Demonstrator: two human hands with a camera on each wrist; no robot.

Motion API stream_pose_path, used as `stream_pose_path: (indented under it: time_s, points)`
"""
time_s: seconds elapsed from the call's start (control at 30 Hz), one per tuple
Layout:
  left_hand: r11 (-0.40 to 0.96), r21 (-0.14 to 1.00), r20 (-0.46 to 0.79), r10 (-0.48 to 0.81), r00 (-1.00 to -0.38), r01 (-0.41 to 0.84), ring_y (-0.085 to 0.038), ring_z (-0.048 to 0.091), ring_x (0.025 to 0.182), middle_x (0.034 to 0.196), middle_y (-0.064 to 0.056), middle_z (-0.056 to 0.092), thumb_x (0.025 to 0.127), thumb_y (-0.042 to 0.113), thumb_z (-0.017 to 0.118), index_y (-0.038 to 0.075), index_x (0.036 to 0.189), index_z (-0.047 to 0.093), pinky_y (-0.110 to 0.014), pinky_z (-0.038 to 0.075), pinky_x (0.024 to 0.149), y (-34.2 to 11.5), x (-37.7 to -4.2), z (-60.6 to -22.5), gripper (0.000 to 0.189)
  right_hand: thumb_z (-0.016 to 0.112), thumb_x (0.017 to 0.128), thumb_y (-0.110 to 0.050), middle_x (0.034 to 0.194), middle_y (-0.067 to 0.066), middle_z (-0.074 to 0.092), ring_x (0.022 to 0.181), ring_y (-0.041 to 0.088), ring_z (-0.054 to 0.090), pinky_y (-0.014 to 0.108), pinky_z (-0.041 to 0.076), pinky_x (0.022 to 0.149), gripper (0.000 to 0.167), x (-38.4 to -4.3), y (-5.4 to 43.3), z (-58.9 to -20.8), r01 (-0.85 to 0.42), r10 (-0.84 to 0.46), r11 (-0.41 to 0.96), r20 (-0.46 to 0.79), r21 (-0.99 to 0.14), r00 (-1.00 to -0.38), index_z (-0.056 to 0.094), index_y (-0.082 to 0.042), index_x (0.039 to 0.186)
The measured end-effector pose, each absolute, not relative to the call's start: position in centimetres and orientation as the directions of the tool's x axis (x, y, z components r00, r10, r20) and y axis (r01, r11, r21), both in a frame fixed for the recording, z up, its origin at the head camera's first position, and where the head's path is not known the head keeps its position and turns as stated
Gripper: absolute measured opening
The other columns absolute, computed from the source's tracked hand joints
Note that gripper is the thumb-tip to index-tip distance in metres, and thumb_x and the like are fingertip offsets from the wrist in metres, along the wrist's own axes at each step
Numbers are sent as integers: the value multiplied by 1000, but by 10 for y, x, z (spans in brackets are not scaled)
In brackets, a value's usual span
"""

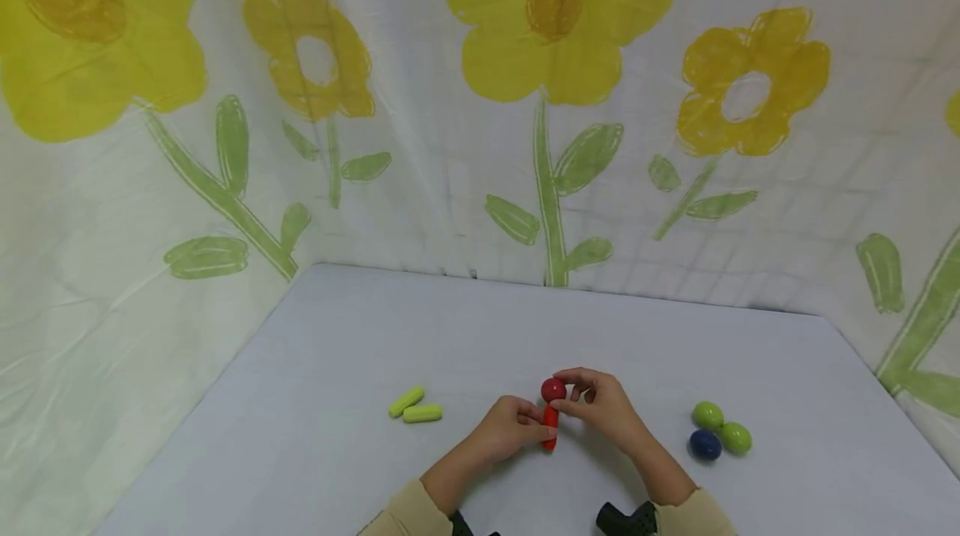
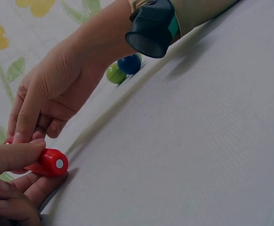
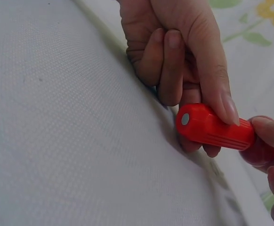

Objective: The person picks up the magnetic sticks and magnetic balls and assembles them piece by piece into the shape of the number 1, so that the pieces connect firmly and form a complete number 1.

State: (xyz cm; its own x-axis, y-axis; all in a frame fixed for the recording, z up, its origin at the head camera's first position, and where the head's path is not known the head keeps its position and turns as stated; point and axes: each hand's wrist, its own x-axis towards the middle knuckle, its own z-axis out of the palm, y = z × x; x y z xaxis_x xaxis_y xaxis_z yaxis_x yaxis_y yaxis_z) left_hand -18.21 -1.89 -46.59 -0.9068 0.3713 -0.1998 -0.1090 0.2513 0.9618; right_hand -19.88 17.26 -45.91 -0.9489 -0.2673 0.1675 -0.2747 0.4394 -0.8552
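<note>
A red ribbed stick with a round metal disc in its end is pinched between thumb and fingers of my left hand. At its far end sits a dark red ball, pinched by my right hand. Ball and stick touch end to end in the right wrist view. In the left wrist view the red stick shows its disc end, while the ball is mostly hidden behind the fingers. Both hands are just over the white table.
Two yellow-green sticks lie on the white table to the left. At the right are two green balls and a dark blue ball, close together. A white curtain with painted yellow flowers hangs behind the table.
</note>
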Motion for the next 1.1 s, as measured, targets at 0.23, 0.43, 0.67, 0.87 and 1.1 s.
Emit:
stream_pose_path:
  time_s: [0.23,0.43,0.67,0.87,1.1]
  points:
    - [271,955,-222,364,-905,-125,-11,53,70,78,-2,65,85,11,75,-3,91,68,-23,41,61,-19,-182,-464,16,76,85,-14,83,3,63,72,10,50,23,42,64,30,-199,174,-460,-253,-267,427,146,-868,-952,69,1,111]
    - [293,948,-229,350,-908,-126,-12,53,72,79,-2,64,85,12,76,-2,92,68,-25,42,62,-18,-183,-464,18,74,86,-9,79,4,59,70,10,48,23,40,61,30,-200,174,-464,-240,-259,406,141,-882,-956,68,1,113]
    - [302,947,-222,355,-908,-114,-13,54,75,81,-3,65,85,13,76,-3,94,68,-26,45,65,-18,-184,-465,20,75,86,-10,80,5,59,69,10,48,22,39,60,31,-199,173,-464,-229,-253,397,133,-889,-958,68,1,114]
    - [303,947,-218,357,-908,-108,-13,54,75,81,-3,65,85,14,75,-3,94,68,-26,45,64,-18,-184,-464,20,75,85,-9,79,3,60,68,9,47,23,39,58,31,-198,173,-464,-254,-256,378,163,-890,-953,68,2,113]
    - [308,945,-223,351,-909,-113,-13,53,74,80,-2,65,85,14,76,-2,92,68,-26,42,63,-19,-183,-464,19,77,83,-10,74,2,59,66,9,47,22,38,57,31,-197,170,-465,-229,-215,395,153,-890,-964,69,1,111]
